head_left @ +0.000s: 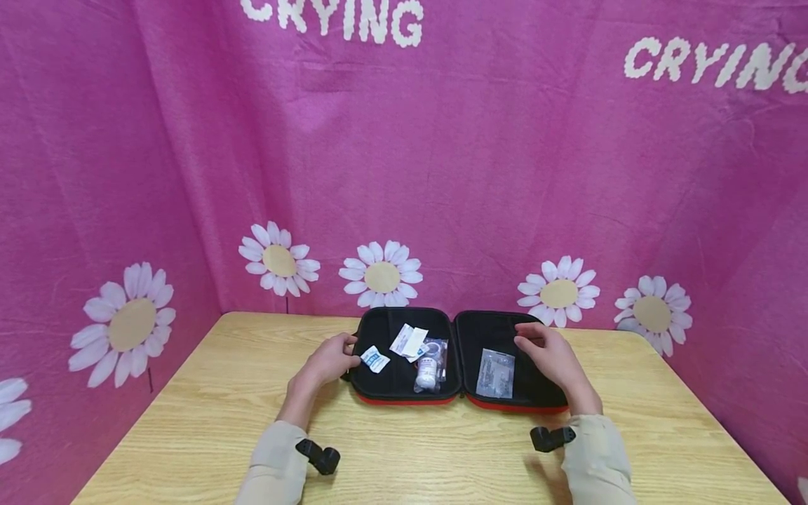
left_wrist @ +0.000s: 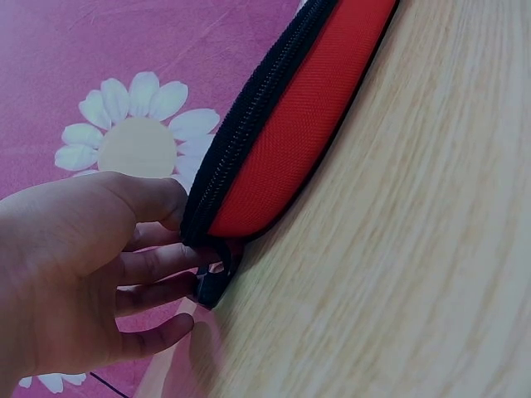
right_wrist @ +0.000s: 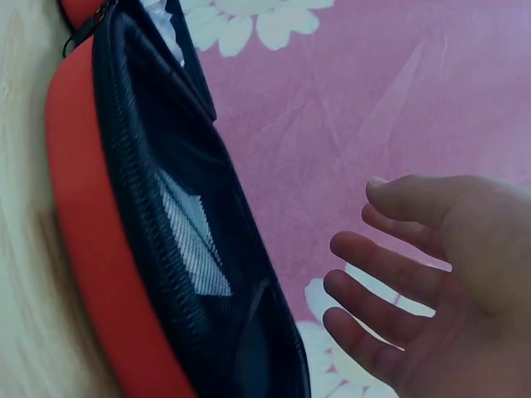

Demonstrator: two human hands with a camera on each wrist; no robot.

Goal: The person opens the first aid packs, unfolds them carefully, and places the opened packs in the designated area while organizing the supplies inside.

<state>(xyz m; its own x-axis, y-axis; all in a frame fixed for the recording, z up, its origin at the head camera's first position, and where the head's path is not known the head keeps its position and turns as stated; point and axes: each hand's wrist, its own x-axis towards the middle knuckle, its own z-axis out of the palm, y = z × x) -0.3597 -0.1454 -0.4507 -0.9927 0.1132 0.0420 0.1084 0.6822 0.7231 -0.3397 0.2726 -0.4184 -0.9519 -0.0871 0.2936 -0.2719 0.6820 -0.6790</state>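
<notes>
A red and black zippered case (head_left: 461, 354) lies unfolded on the table, black lining facing up. At its left end my left hand (head_left: 328, 361) grips the rim, thumb on the zipper edge and fingers beside the black handle (left_wrist: 214, 286). Over the right half hovers my right hand (head_left: 555, 358), fingers spread and loosely bent, holding nothing. The left half contains a small blue-and-white packet (head_left: 375, 360), white paper packets (head_left: 409, 341) and a bagged white bottle (head_left: 427, 374). In the right half lies a flat clear-and-silver packet (head_left: 495, 374).
The case stands toward the back of the light wooden table (head_left: 404, 456). Behind it and at both sides hangs a pink curtain (head_left: 442, 154) printed with daisies. Each sleeve carries a small black camera mount (head_left: 322, 457).
</notes>
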